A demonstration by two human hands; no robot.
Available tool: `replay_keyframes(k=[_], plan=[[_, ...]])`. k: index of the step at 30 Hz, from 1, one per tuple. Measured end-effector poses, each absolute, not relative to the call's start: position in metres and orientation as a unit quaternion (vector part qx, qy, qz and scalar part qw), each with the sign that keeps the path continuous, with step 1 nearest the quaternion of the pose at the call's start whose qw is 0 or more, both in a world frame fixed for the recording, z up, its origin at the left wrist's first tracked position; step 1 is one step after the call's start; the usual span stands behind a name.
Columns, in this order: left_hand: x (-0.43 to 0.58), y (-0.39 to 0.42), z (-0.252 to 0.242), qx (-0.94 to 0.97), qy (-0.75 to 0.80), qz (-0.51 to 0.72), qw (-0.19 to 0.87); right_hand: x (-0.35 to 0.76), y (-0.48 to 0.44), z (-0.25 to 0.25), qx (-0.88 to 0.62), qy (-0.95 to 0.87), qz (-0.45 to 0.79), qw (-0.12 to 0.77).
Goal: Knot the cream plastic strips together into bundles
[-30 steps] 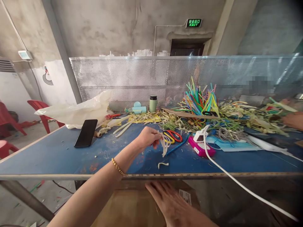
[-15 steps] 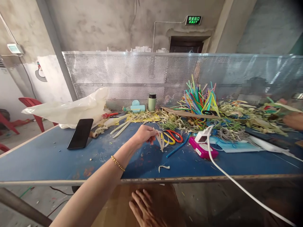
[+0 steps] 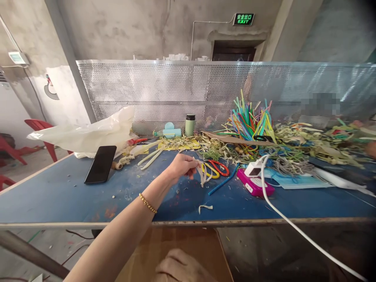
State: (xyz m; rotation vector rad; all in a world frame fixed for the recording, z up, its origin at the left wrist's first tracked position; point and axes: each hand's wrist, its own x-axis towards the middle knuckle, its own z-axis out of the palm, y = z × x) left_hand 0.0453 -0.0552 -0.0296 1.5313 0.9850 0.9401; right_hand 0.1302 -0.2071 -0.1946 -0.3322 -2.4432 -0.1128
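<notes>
My left hand [image 3: 185, 165], with a gold bead bracelet on its wrist, is closed in a pinch on a thin pale strip [image 3: 202, 179] that hangs above the blue table. Just behind it lie scissors [image 3: 219, 167] with red and yellow handles. A blue rod-like strip [image 3: 225, 179] rests to the right, and a short pale scrap [image 3: 205, 208] lies nearer the front edge. Below the table edge, my right hand [image 3: 183, 266] is blurred over a brown cardboard surface [image 3: 202, 244]. Its fingers look bent, but I cannot make out their grip.
A black phone [image 3: 100, 164] and a plastic bag [image 3: 88, 133] lie left. A green cup [image 3: 190, 125] stands behind. Colourful strips [image 3: 249, 119] and plant-like scraps fill the back right. A white cable [image 3: 282, 213] runs from a magenta box [image 3: 255, 184] over the front edge.
My right hand has drawn down and its fingers have bent from a spread pose. My left hand keeps its pinch on the strip, barely moved. The view has shifted slightly.
</notes>
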Motion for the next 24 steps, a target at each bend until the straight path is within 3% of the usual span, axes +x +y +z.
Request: replay_keyframes(k=[5,9,14,15,17,20,22,24], plan=[[0.037,-0.071,-0.009,0.655,0.38,0.387,0.526,0.121,-0.212,-0.202,-0.111,-0.959,-0.052,0.256],[0.022,-0.076,0.01,0.677,0.385,0.393,0.489,0.139,-0.211,-0.236,-0.126,-0.952,-0.048,0.273],[0.003,-0.076,0.022,0.688,0.405,0.4,0.451,0.226,-0.191,-0.251,-0.467,-0.805,-0.062,0.361],[0.001,-0.076,0.023,0.688,0.404,0.403,0.448,0.242,-0.189,-0.256,-0.548,-0.745,-0.014,0.379],[-0.001,-0.075,0.024,0.686,0.403,0.406,0.45,0.262,-0.187,-0.267,-0.67,-0.622,0.201,0.351],[0.001,-0.074,0.025,0.679,0.402,0.407,0.46,0.264,-0.19,-0.271,-0.667,-0.469,0.484,0.319],[0.001,-0.073,0.024,0.676,0.403,0.404,0.466,0.25,-0.187,-0.262,-0.601,-0.441,0.566,0.352],[0.001,-0.071,0.023,0.672,0.406,0.402,0.471,0.23,-0.179,-0.248,-0.531,-0.491,0.571,0.388]])
